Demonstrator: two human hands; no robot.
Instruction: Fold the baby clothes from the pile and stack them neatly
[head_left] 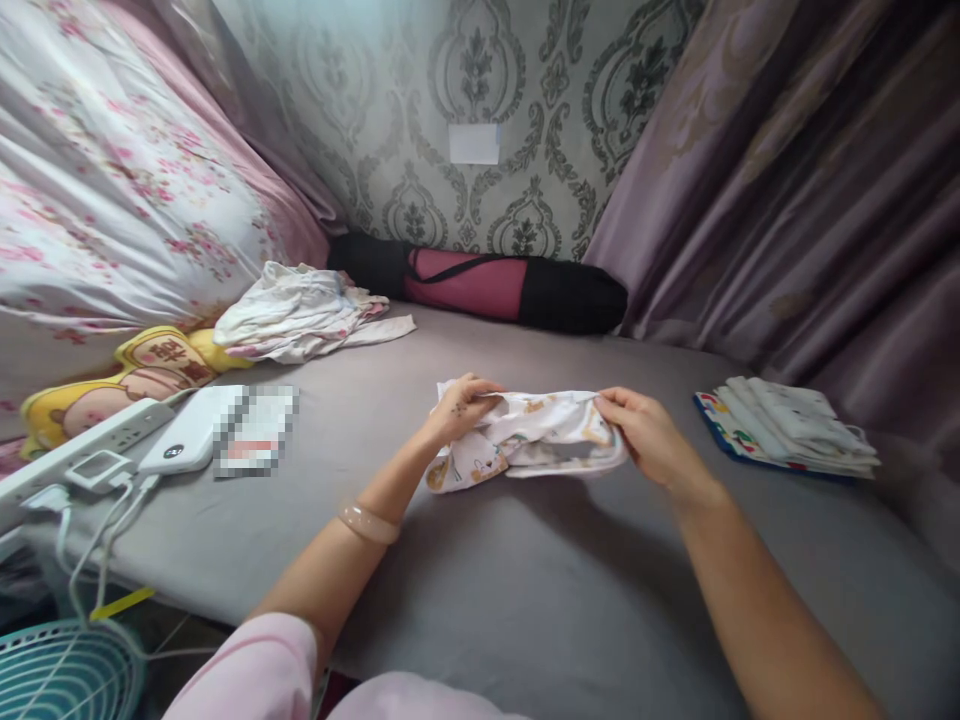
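A white cloth garment (555, 425) with small animal prints is stretched between my two hands, just above the grey bed sheet. My left hand (466, 408) grips its left end, fingers closed over the fabric. At the upper right corner, my right hand (636, 425) pinches the edge between thumb and fingers. The lower part hangs in a loose fold, with an opening showing toward the right.
Folded clothes (787, 425) lie at right, crumpled clothes (300, 310) at back left. A black and pink bag (480, 285) lies along the wall. At left are a yellow cushion (150, 375), a power bank (191, 430), a power strip (82, 450) and cables; a fan (67, 670) stands lower left.
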